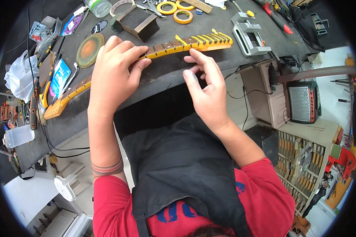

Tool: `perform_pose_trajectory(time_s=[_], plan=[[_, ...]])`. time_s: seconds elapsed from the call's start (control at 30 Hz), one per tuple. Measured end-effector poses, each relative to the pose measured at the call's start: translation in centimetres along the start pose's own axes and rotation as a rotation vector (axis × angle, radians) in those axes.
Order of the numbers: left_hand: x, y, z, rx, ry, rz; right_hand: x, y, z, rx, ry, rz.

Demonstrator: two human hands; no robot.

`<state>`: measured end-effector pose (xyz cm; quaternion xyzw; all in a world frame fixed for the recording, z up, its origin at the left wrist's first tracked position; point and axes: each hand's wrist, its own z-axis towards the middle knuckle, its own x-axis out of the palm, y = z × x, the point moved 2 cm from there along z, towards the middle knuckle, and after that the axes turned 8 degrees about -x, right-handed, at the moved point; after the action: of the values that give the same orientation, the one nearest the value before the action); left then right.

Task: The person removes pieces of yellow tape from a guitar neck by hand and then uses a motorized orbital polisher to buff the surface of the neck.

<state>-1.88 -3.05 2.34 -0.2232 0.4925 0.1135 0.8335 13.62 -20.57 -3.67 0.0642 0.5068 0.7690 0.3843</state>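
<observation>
Now the left hand (116, 73) pinches the guitar neck (168, 48), right hand (209, 83) loosely half-open alongside.

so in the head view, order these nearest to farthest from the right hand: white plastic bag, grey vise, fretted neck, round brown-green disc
From the right hand:
1. fretted neck, right by the index fingertip
2. grey vise, up and to the right on the bench
3. round brown-green disc, left, beyond the other hand
4. white plastic bag, far left
</observation>
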Motion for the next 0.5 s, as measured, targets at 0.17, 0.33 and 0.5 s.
perform_pose_trajectory(time_s=[0.17,0.33,0.5], plan=[[0.1,0.2,0.2,-0.029,0.000,-0.042,0.4,0.3,0.2,-0.019,-0.022,0.019],[0.1,0.4,0.1,-0.007,-0.027,-0.053,1.2,0.2,-0.1,-0.012,-0.001,0.017],[0.0,0.3,0.1,-0.019,-0.022,-0.042,1.9,0.2,-0.4,0.122,-0.049,0.291]])
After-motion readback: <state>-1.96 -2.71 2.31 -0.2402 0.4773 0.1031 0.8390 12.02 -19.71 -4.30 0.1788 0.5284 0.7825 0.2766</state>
